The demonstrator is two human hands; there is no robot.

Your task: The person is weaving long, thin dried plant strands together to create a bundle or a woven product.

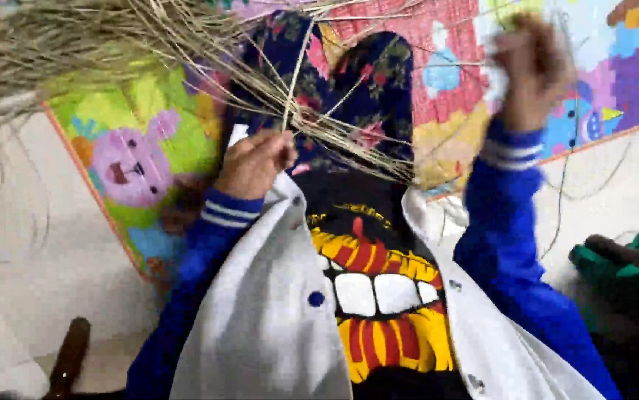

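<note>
The left hand is closed around the gathered ends of a bundle of dry straw stalks, held just above the lap. From that grip the stalks fan outward: the thick mass runs up and to the left across the top of the view, while loose strands cross to the right over the floral-patterned trousers. The right hand is raised well apart from the left, blurred by motion; it appears closed, and a thin strand hangs below it, but whether it pinches that strand cannot be told for certain.

Both arms wear blue sleeves with white-striped cuffs, part of a grey-fronted jacket open over a dark shirt with a yellow and red print. Beneath the legs lies a colourful cartoon play mat on a pale floor. A dark wooden handle lies at lower left; a green object sits at the right edge.
</note>
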